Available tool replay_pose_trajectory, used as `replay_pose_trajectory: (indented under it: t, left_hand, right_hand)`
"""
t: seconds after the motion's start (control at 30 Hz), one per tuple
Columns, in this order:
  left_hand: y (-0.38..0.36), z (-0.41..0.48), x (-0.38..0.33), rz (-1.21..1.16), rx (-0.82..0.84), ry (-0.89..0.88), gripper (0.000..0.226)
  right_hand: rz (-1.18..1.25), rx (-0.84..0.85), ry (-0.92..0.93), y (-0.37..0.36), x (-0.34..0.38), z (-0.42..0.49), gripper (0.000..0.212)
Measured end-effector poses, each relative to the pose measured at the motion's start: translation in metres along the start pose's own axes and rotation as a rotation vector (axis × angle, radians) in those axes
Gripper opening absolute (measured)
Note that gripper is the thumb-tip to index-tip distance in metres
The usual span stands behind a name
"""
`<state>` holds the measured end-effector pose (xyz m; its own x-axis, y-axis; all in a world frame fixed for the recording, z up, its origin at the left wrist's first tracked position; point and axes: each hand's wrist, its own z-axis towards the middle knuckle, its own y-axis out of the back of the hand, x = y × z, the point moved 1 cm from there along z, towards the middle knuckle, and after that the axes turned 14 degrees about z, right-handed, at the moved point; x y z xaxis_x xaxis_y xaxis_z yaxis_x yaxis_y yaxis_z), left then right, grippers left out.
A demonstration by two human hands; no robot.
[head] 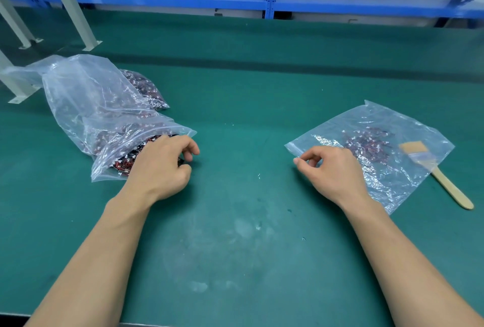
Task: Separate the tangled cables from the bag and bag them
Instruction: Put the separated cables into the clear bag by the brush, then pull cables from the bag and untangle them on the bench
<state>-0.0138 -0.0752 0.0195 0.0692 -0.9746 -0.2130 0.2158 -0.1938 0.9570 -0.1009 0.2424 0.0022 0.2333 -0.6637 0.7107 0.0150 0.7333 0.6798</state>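
Right grip (pixel 332 169) pinches bag (pixel 408 127) (clear), cables (pixel 366 144) inside

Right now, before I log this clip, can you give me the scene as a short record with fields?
left hand: fingers curled over the tangled cables at the mouth of the full zip bag; grip unclear
right hand: pinches the near corner of the flat zip bag
flat bag contents: a few cables
brush: bristle end overlaps that bag, wooden handle on the green mat
behind: another packed cable bag
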Motion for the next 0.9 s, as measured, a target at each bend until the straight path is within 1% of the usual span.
replay_pose_trajectory:
  t: [0.1, 0.23, 0.4, 0.5, 0.67, 0.9]
  left_hand:
    - [-0.001, 0.002, 0.001, 0.053, 0.059, -0.004, 0.047]
    - [-0.005, 0.004, 0.005, 0.076, 0.031, -0.007, 0.052]
    - [-0.011, 0.007, 0.01, 0.062, -0.047, -0.047, 0.044]
    - [-0.013, 0.008, 0.012, 0.029, -0.067, -0.079, 0.042]
    - [-0.012, 0.009, 0.012, 0.037, -0.106, -0.146, 0.032]
    - [-0.009, 0.009, 0.008, 0.048, -0.233, -0.197, 0.028]
  right_hand:
    - [0.022, -0.004, -0.006, 0.0, -0.002, 0.001, 0.018]
    - [0.027, -0.004, -0.026, 0.002, -0.005, 0.002, 0.016]
    - [0.013, -0.022, -0.061, 0.004, -0.009, 0.004, 0.014]
    - [0.012, -0.033, -0.077, 0.005, -0.011, 0.005, 0.016]
    - [0.018, -0.039, -0.084, 0.005, -0.012, 0.005, 0.016]
    - [0.025, -0.04, -0.078, 0.006, -0.011, 0.005, 0.018]
